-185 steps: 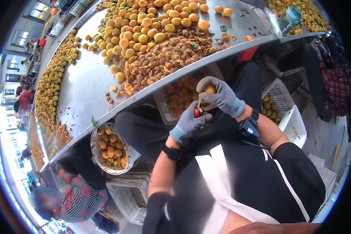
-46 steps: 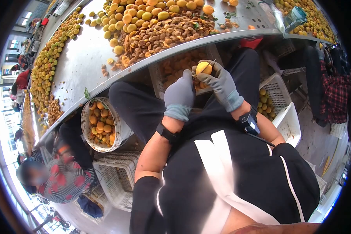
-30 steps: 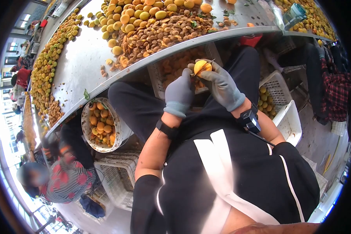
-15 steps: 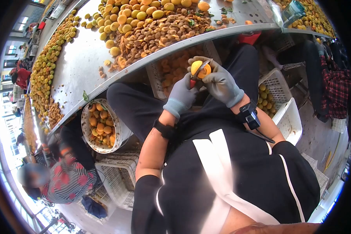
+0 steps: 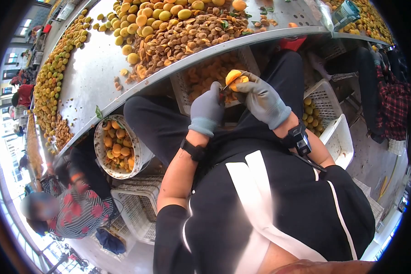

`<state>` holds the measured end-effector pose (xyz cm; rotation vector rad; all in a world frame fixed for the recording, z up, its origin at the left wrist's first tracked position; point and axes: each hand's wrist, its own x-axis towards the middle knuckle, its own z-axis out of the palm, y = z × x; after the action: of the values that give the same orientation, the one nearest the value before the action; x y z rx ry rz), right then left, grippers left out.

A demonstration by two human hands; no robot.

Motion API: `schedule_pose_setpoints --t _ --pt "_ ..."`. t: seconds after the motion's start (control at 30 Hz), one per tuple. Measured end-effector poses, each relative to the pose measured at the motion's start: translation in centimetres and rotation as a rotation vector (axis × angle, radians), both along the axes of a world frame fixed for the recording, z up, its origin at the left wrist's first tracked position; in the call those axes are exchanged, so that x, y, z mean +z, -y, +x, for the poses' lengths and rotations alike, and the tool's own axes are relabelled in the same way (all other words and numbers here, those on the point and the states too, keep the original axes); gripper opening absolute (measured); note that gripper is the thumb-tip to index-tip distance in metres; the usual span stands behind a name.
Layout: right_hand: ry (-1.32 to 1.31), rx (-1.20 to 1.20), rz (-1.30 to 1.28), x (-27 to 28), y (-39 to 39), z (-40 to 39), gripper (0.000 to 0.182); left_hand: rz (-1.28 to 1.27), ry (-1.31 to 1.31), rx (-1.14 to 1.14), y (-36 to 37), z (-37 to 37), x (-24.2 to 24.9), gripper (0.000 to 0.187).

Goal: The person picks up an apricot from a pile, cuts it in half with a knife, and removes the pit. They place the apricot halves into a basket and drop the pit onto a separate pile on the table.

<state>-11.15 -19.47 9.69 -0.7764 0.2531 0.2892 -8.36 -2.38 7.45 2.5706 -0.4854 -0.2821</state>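
Note:
Both my hands wear grey gloves and meet above my lap, in front of the table edge. My left hand [image 5: 208,106] is closed on a small knife [image 5: 223,88]; its handle is mostly hidden by the fingers, and the blade points at the fruit. In the fingers of my right hand [image 5: 264,101] is an apricot [image 5: 235,79], cut open so its orange flesh shows in two parts. Beneath the hands, a crate [image 5: 180,94] between my knees contains orange apricot pieces.
On the metal table [image 5: 89,68] lie whole apricots [image 5: 146,20] and a heap of brown pits [image 5: 187,39]. A white bucket [image 5: 144,153] of apricots stands to my left, by stacked crates [image 5: 134,212]. Another crate [image 5: 325,98] is right. A person [image 5: 82,208] sits at left.
The apricot has gone from whole with the blade across it to opened in two parts. My left hand has drawn the knife slightly back toward the left.

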Motion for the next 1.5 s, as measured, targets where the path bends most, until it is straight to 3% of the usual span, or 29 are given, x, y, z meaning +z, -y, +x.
schedule_pose_setpoints --t 0.07,0.33,0.4,0.6,0.67,0.77,0.9,0.97,1.1,1.2,1.37,1.5 --pt "-0.017 0.056 0.249 -0.8 0.4 0.1 0.034 -0.048 -0.022 0.002 -0.1 0.0 -0.5 0.026" --pt "0.005 0.063 0.279 -2.2 1.0 -0.4 0.046 -0.286 -0.183 -0.001 -0.3 0.1 -1.6 0.030" --pt "0.020 0.059 0.258 -2.1 1.1 -0.2 0.047 -0.074 -0.123 -0.030 -0.3 0.4 -1.3 0.027" --pt "-0.055 0.132 0.104 -2.5 1.4 0.3 0.043 0.120 0.045 -0.002 -0.1 0.9 -2.2 0.014" --pt "-0.164 0.095 0.369 -2.5 1.2 0.4 0.043 0.110 0.063 -0.006 -0.4 1.1 -2.5 0.013" --pt "-0.168 0.101 0.466 -2.5 1.2 0.2 0.044 0.093 0.067 -0.010 -0.6 1.2 -3.0 0.013" --pt "-0.109 0.121 0.440 -3.7 1.2 0.0 0.045 0.043 0.001 -0.017 -0.8 1.1 -3.8 0.015" --pt "-0.104 0.038 0.284 -4.2 1.3 0.0 0.044 -0.002 -0.055 0.020 -1.2 0.9 -3.4 0.016" --pt "-0.160 -0.027 0.313 -3.7 1.5 0.3 0.043 -0.011 -0.189 0.102 -1.7 1.2 -2.8 0.031" --pt "-0.188 -0.019 0.398 -4.5 1.7 0.9 0.041 -0.086 -0.176 0.117 -1.7 1.0 -3.2 0.029" --pt "-0.253 -0.032 0.095 -7.1 1.3 1.8 0.030 -0.171 -0.166 0.100 -1.8 1.0 -4.4 0.026" --pt "-0.327 -0.144 0.044 -7.6 0.3 2.5 0.029 -0.168 -0.175 0.093 -1.8 1.2 -5.5 0.027"
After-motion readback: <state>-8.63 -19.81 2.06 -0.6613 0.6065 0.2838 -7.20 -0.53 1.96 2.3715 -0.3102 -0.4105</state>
